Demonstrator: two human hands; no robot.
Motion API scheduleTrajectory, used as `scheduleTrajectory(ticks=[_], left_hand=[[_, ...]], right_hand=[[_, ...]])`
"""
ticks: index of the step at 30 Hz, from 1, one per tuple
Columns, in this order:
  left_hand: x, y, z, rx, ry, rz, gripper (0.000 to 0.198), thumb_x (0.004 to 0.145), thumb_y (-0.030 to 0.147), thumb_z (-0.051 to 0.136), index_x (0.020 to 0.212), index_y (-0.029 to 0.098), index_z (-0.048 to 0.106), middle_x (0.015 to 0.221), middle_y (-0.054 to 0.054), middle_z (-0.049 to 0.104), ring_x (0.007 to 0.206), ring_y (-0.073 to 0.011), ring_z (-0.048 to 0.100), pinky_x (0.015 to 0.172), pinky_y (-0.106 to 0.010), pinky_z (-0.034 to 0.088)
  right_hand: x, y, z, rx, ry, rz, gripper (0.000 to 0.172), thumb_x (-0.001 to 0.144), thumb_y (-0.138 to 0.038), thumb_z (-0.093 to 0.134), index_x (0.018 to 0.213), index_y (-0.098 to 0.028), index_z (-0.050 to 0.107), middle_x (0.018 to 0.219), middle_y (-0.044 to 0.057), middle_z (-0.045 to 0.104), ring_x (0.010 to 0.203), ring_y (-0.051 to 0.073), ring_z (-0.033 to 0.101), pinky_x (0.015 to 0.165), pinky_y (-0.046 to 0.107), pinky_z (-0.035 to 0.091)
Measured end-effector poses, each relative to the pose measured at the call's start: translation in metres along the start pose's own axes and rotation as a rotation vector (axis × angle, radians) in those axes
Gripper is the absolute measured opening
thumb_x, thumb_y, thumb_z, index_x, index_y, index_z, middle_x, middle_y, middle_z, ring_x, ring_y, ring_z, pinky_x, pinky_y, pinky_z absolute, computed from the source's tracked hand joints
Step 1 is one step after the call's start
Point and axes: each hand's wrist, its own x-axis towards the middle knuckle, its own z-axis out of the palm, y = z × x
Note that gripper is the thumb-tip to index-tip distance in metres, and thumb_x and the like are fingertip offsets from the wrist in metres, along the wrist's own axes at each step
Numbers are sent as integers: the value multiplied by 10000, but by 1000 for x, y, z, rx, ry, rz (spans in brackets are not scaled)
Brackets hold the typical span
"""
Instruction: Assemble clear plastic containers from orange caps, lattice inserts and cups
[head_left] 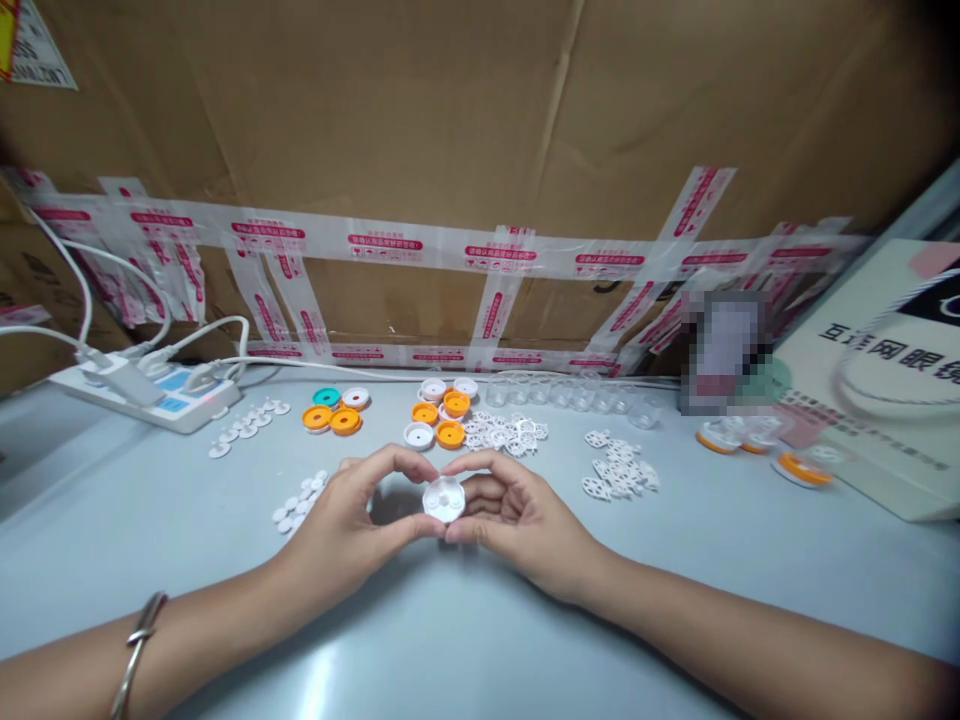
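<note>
Between my two hands, a little above the table, is a small round white plastic part [444,500] with its patterned face toward me. My left hand [367,500] grips its left edge with thumb and index finger. The thumb and index finger of my right hand [510,505] close on its right edge, the other fingers curled. Beyond the hands lie orange and white round caps [450,434] and a heap of white spoked discs [506,434]. Small white round pieces [296,505] lie beside my left hand, partly hidden by it.
A power strip [150,390] with white cables stands at the left. Clear plastic cups [581,396] line the back by a big cardboard box [420,130]. More white spoked discs [622,470] lie right of centre. Orange-based assembled pieces [802,470] sit near a printed bag [885,380].
</note>
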Motion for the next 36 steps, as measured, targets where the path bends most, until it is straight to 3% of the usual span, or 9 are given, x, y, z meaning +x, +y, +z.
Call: scheduleTrajectory(ticks=[7,13,16,19,23,29,31,36], left_hand=[[7,8,-11,-34,-41,107,249,776,349,613,988,224,570,1002,-24,643,974,-200,572,862,-328,410],[62,2,-19,286,8,245,192,836,339,532,931,187,601,969,-47,659,916,-202,580,814,-327,401],[93,-2,-13,553,-47,301,154,813,301,561,900,191,625,968,-54,649,941,-246,545,814,-386,334],[111,-7,-5,590,-99,312,99,761,241,615,837,186,645,943,-54,642,929,-262,537,796,-390,303],[116,-14,3,567,-125,305,66,765,198,581,761,172,642,931,-53,633,897,-247,541,799,-388,300],[103,0,-6,443,-83,308,119,815,259,524,797,169,601,1056,-85,586,1028,-248,515,865,-409,333],[91,8,-14,303,-73,274,135,840,278,492,809,170,567,1088,-85,580,1039,-218,522,869,-372,369],[47,10,-23,-436,-113,-112,168,796,342,582,786,181,536,815,-8,611,792,-151,581,746,-289,444]], right_hand=[[-1,0,-3,-61,70,-67,288,674,-234,716,912,-198,557,872,-1,635,828,104,601,779,250,461],[-1,-1,-5,-73,102,-76,295,680,-230,691,938,-199,551,863,-3,620,811,104,593,798,266,458],[-1,-2,-4,-83,112,-78,299,689,-210,672,967,-191,562,854,-4,613,812,100,591,806,263,458],[-1,-2,-4,-85,111,-73,324,688,-200,661,1000,-188,575,841,-7,610,805,100,591,809,267,463],[-1,0,-6,-86,92,-77,382,686,-212,663,1058,-194,580,854,-2,618,814,108,597,832,291,468],[-1,-1,-6,-97,100,-63,445,682,-248,687,1107,-204,564,894,19,640,855,138,615,862,329,471],[-1,-2,-6,-77,111,-54,443,670,-257,703,1087,-201,563,913,27,649,882,149,622,880,338,469],[3,-2,-8,-45,156,-19,409,626,-276,745,984,-185,570,849,14,662,832,149,639,864,337,478]])
